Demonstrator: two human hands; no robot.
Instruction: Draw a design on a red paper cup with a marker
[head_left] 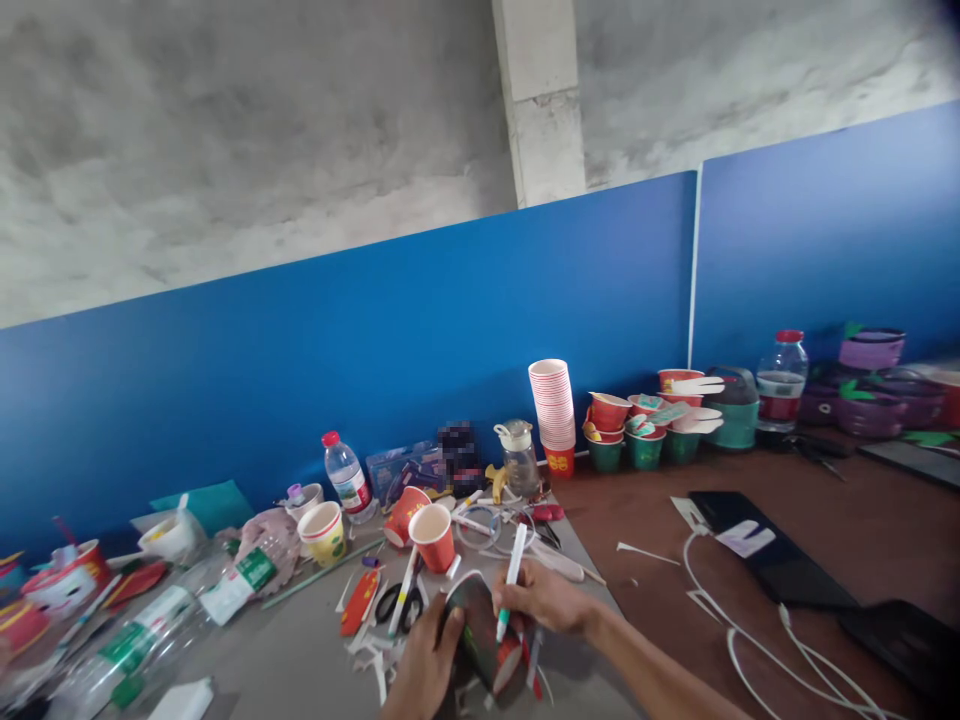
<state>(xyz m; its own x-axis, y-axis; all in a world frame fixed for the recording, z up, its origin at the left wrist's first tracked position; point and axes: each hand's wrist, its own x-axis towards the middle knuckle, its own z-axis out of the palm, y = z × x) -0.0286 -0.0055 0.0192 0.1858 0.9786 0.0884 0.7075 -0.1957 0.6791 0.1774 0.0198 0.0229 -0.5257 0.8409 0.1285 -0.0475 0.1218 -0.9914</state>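
Note:
Low in the middle of the view, my left hand is closed around a tilted paper cup, mostly dark with a reddish part near its lower end. My right hand grips a white marker, whose green tip end touches or nearly touches the cup's side. Black-handled scissors lie just left of the cup, partly covered by another marker. Paper scraps and a red cut piece are scattered beside my left hand. Behind the cup stands a red paper cup.
A tall stack of paper cups stands at the blue partition. Cups holding cut pieces are right of it. Bottles and crafted cups line the back and left. A dark tablet and white cables lie on the right.

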